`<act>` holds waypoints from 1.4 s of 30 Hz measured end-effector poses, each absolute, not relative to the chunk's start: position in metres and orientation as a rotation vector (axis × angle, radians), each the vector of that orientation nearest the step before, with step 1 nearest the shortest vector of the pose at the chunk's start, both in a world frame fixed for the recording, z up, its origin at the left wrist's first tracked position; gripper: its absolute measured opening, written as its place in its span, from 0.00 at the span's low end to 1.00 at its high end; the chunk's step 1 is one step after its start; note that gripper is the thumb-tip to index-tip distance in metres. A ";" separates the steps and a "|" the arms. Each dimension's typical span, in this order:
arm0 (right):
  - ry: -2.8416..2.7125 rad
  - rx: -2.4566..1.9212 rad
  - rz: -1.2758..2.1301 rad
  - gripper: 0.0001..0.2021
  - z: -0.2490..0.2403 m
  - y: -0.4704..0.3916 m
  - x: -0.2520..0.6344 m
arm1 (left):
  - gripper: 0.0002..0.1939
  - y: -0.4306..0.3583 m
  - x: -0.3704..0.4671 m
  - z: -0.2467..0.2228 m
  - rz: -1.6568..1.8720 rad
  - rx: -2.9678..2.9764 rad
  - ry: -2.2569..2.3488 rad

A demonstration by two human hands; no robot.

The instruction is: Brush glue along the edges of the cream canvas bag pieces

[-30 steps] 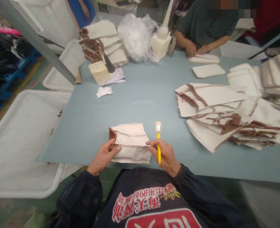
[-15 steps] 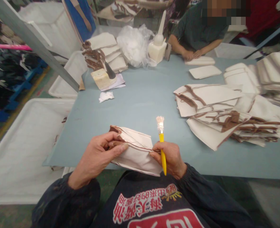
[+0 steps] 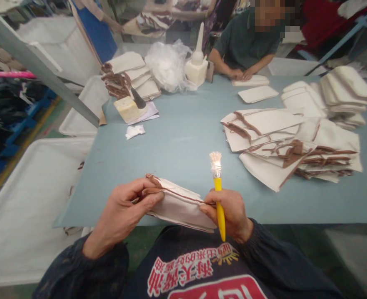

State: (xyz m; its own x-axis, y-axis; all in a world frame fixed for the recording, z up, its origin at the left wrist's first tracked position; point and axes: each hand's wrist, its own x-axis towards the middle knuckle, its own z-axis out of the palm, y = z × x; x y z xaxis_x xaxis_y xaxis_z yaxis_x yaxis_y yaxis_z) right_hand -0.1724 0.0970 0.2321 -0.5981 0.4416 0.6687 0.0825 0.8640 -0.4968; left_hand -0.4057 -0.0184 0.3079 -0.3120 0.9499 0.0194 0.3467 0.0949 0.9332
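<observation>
Left hand (image 3: 121, 214) pinching one end of the folded piece (image 3: 183, 209) just above the table's (image 3: 171, 151) near edge, right hand (image 3: 233, 211) pinching the other, yellow brush (image 3: 218, 195) gripped too, bristles up! Looks like edge-aligning, which calls for even tension: smooth cream sides, thin brown edging (image 3: 183, 195), pale splayed bristles.
</observation>
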 end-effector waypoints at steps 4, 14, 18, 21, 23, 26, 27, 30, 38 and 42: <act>-2.162 -0.376 0.545 0.14 0.233 0.094 -0.172 | 0.14 -0.026 -0.404 0.298 1.074 1.517 1.907; -2.144 -0.318 0.565 0.13 0.242 0.088 -0.176 | 0.32 -0.033 -0.396 0.297 0.884 1.426 1.945; -2.167 -0.295 0.574 0.14 0.241 0.094 -0.176 | 0.21 -0.036 -0.390 0.289 1.015 1.296 1.910; -2.214 -0.215 0.612 0.16 0.237 0.099 -0.177 | 0.15 -0.044 -0.377 0.276 1.061 1.144 2.019; -2.255 -0.147 0.634 0.17 0.232 0.102 -0.178 | 0.13 -0.054 -0.363 0.269 1.099 1.012 2.145; -2.327 -0.021 0.665 0.18 0.224 0.105 -0.180 | 0.10 -0.077 -0.335 0.264 1.203 0.813 2.255; -2.348 0.035 0.685 0.17 0.221 0.106 -0.182 | 0.10 -0.087 -0.325 0.263 1.254 0.745 2.268; -2.361 0.254 0.767 0.19 0.211 0.103 -0.197 | 0.11 -0.118 -0.294 0.262 1.353 0.583 2.310; -2.295 0.793 0.960 0.16 0.205 0.030 -0.242 | 0.10 -0.209 -0.227 0.261 1.639 0.167 2.395; -2.249 1.010 1.077 0.11 0.199 -0.025 -0.258 | 0.16 -0.259 -0.220 0.236 1.788 -0.059 2.370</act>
